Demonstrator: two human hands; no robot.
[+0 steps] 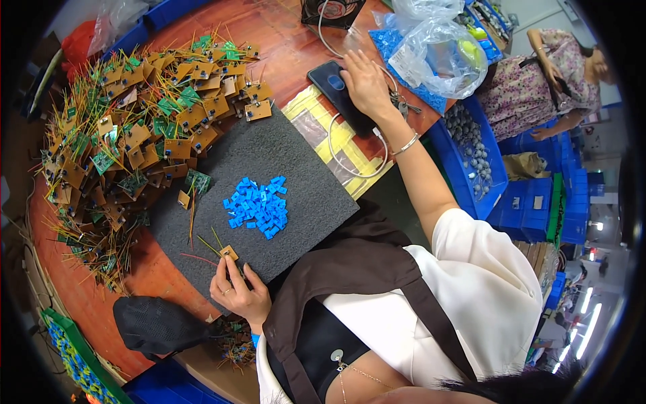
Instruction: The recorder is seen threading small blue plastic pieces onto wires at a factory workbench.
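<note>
Small brown board [229,252] pinched in left hand [239,293] grip, right hand [367,84] on phone [336,91]

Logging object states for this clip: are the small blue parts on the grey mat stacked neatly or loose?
Loose. The small blue parts lie in a scattered, irregular heap on the grey mat, tilted every way.

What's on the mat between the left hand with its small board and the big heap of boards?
In the head view, between the left hand and the heap of boards, the grey mat carries only loose wire leads and a stray brown board.
</note>
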